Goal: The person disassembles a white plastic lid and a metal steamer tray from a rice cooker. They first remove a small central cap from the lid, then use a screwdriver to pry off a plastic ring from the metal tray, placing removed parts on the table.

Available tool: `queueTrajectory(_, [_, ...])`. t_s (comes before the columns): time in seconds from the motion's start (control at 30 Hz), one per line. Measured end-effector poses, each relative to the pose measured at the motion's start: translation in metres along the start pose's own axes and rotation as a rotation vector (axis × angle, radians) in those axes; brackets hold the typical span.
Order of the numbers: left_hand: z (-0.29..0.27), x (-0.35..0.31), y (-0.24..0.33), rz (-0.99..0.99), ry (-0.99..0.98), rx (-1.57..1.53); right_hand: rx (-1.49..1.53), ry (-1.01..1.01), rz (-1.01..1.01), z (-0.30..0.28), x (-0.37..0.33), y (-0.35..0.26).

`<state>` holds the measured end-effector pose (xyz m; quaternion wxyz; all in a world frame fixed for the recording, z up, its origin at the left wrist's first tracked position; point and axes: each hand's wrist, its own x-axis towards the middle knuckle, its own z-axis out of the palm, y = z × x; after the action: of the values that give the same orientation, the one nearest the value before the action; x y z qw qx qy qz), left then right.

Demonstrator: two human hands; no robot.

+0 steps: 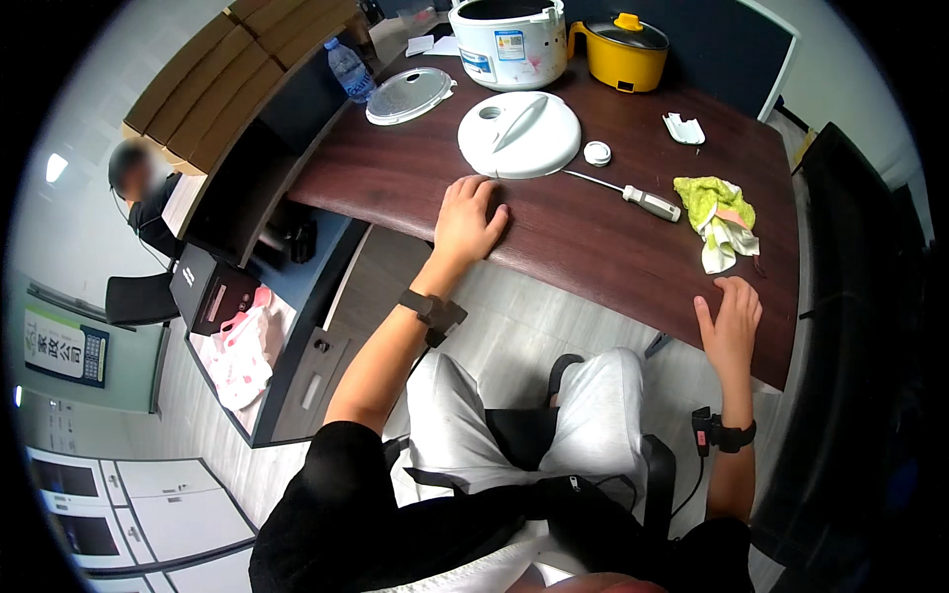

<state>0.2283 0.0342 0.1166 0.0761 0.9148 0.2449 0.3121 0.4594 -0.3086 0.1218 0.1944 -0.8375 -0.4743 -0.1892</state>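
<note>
My left hand (469, 219) rests palm down on the front edge of the brown desk, fingers stretched out, holding nothing. Just beyond it lies a round white lid (539, 143) with a raised ridge and a small hole. At the desk's right front edge, my right hand (730, 321) lies with fingers apart and nothing in them. A yellow-green and white cloth (717, 212) is crumpled a little beyond that hand. Between the hands, nearer the lid, a screwdriver (650, 203) with a grey handle points left. Beside the lid sits a small white round cap (597, 153).
At the back stand a white rice cooker body (509, 49) and a yellow electric pot (623, 57). A grey round inner lid (409, 95) and a water bottle (350, 71) are at the left. A small white plastic piece (683, 128) lies right. Another person (153, 203) sits far left.
</note>
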Motion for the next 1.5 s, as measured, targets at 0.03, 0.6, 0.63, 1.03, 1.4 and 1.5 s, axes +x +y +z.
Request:
queueTrajectory(0.03, [0.000,0.001,0.002,-0.008,-0.007,0.000,0.001,-0.008,0.004,-0.001,0.000,0.001])
queueTrajectory(0.6, [0.001,0.002,-0.001,-0.009,0.015,0.048,0.295,-0.475,-0.024,-0.024,0.047,-0.007])
queueTrajectory(0.63, [0.002,0.000,-0.003,-0.013,0.020,0.056,0.328,-0.450,-0.091,-0.030,0.070,-0.026])
queueTrajectory(1.03, [-0.002,-0.002,-0.008,0.003,0.082,-0.037,0.175,-0.540,-0.347,0.117,0.255,-0.093])
queueTrajectory(1.4, [-0.005,-0.002,-0.009,-0.042,0.079,-0.091,0.530,-0.238,-0.448,0.175,0.345,-0.218])
queueTrajectory(1.5, [-0.005,-0.004,-0.013,-0.058,0.097,-0.090,0.379,-0.371,-0.461,0.193,0.347,-0.224])
